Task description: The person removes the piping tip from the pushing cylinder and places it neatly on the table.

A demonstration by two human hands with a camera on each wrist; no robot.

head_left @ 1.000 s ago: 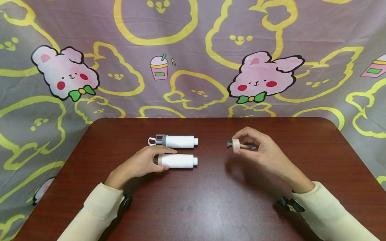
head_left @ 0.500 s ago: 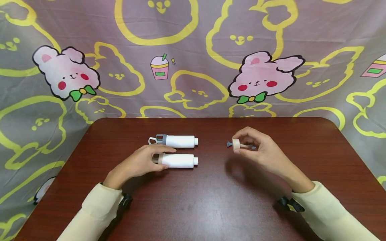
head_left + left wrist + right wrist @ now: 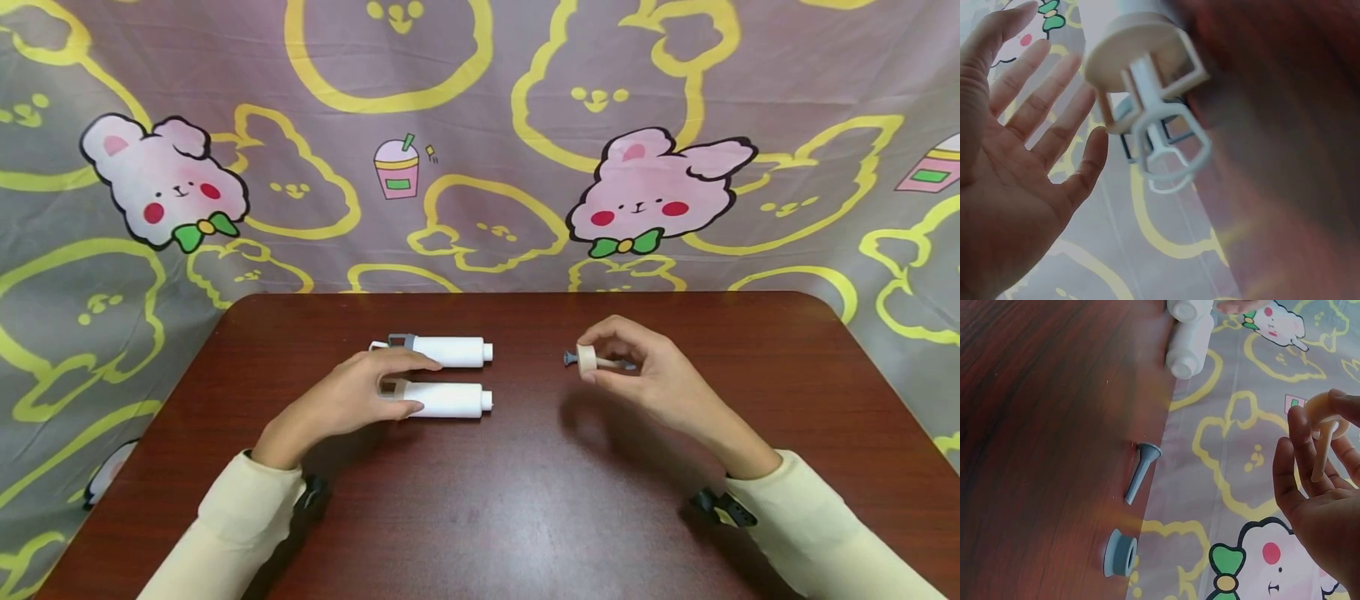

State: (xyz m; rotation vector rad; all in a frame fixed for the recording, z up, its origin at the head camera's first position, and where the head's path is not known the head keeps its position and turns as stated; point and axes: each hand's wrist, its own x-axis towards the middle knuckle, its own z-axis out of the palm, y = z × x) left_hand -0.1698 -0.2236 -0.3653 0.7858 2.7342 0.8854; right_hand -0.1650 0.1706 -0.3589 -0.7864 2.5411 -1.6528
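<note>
Two white tubes lie side by side on the brown table (image 3: 525, 500). The far tube (image 3: 450, 351) has a grey collar, and the near tube (image 3: 446, 400) has a beige collar (image 3: 1138, 37) with a white plunger handle (image 3: 1169, 147). My left hand (image 3: 352, 400) hovers spread at the near tube's collar end, its fingers (image 3: 1035, 94) straight and gripping nothing. My right hand (image 3: 645, 375) is held above the table and pinches a small beige disc with a stem (image 3: 587, 359), also in the right wrist view (image 3: 1325, 422).
A grey-blue nozzle (image 3: 1141, 464) and a grey-blue ring (image 3: 1120, 552) lie on the table under my right hand. A cloth with rabbit prints (image 3: 480, 150) hangs behind the table. Both sleeves (image 3: 225, 533) are cream.
My left hand has lifted and opened a little; its index finger now reaches over the far tube's handle end. The right hand and its beige piece have stayed put.
</note>
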